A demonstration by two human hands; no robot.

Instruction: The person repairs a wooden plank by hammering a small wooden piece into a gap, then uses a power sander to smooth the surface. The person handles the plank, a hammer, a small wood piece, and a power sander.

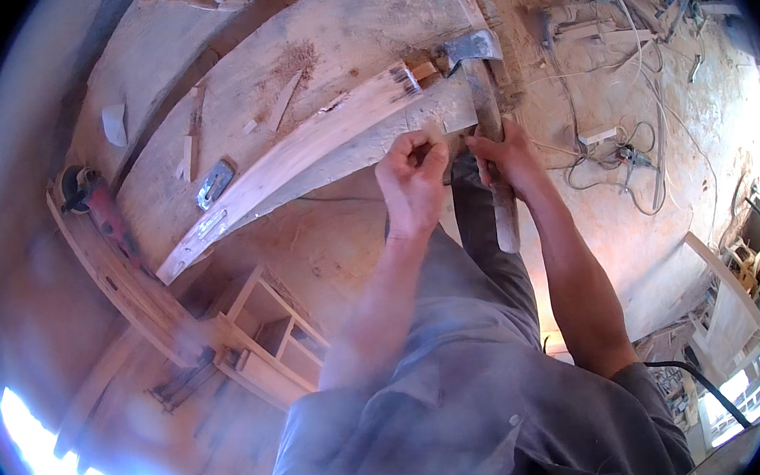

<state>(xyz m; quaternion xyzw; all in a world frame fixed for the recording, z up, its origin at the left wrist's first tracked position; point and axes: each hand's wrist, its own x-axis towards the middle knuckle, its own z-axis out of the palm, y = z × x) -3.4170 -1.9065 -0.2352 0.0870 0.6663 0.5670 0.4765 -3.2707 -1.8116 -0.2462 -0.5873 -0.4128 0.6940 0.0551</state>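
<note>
Left hand: the left hand (411,181) was seen raised over the near edge of the workbench, its fingers curled in and pinched together at the tips; what was pinched, if anything, could not be told.
Right hand: the right hand (503,154) was clenched around the wooden handle of the hatchet (488,113), just beside the left hand.
Hatchet: the tool was held upright in the view, its grey metal head (472,47) lying against the far end of the plank and its handle running down past the wrist toward the legs.
Plank: a long curved plank (293,155) was laid slantwise across the workbench, one end near the hatchet head, the other reaching toward the lower left.
Workbench: the workbench (329,40) was strewn with sawdust and wood chips.
Other things on the bench: a small flat metal piece (214,184) was laid near the plank's middle, and thin wood offcuts (283,102) lay beyond it.
Grinder: a red power grinder (96,206) was set at the left edge.
Floor: a wooden frame (272,335) stood below the bench, and tangled cables (624,160) were spread at the right.
</note>
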